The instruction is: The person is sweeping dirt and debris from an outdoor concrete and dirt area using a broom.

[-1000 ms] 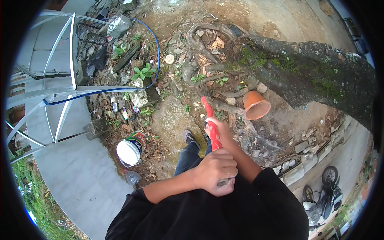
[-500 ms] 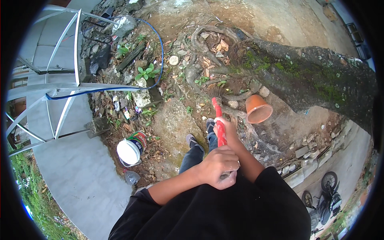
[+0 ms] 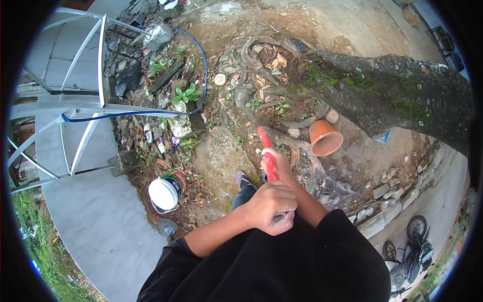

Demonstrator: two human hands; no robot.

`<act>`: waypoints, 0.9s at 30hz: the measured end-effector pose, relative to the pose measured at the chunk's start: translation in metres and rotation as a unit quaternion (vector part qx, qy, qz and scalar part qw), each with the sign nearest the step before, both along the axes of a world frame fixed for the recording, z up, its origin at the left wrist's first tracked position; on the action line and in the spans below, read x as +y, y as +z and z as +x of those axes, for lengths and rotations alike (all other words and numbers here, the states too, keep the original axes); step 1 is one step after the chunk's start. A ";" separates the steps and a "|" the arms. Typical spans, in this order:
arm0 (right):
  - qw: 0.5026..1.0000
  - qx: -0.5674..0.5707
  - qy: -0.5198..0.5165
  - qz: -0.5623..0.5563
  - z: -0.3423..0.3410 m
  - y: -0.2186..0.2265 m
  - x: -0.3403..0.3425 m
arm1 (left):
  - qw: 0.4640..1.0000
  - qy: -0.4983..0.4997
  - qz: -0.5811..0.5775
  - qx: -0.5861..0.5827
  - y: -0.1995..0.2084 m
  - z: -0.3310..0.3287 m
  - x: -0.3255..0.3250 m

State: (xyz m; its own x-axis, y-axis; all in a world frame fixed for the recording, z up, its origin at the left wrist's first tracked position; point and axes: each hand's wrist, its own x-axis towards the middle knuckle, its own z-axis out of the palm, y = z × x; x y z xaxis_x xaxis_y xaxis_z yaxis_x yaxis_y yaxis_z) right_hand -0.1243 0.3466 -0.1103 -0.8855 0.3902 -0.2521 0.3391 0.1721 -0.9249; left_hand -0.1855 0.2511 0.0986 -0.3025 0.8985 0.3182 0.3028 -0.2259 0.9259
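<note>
Both my hands are wrapped round the red handle of a stick broom, which slants away from my body. My left hand closes on the near end, close to my black shirt. Farther along, my right hand grips the middle of the handle. The dark, thin bristles point away from me and sit against the soil among the tree roots; their tips are hard to make out. To the right of the broom an orange flowerpot lies tipped on the ground, its mouth toward me.
A mossy tree trunk spans the right side. Left stand a white-lidded paint bucket, a clear plastic bottle and a white metal frame with a blue hose. Rubble, leaves and plants cover the ground. A motorbike is parked lower right.
The broom and my right hand have swung a little to the left, and the bristles have shifted left along the roots. My left hand has moved only slightly. One foot is now mostly hidden.
</note>
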 end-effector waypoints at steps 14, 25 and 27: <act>0.998 -0.032 0.062 0.004 -0.004 -0.049 0.066 | 0.997 0.070 0.017 -0.009 -0.050 0.002 0.014; 0.992 -0.009 -0.020 0.126 0.006 -0.015 0.079 | 0.994 0.043 0.076 -0.067 -0.045 -0.003 0.014; 0.991 -0.041 0.052 0.116 -0.002 -0.029 0.055 | 0.996 0.069 0.049 -0.030 -0.051 -0.002 0.004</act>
State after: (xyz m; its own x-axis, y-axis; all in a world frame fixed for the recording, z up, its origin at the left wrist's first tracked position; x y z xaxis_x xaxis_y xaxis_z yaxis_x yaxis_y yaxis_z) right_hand -0.1266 0.4019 -0.1390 -0.9044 0.3533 -0.2392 0.3807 0.4153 -0.8262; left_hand -0.1871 0.2555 0.0471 -0.4416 0.8131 0.3792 0.2818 -0.2756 0.9191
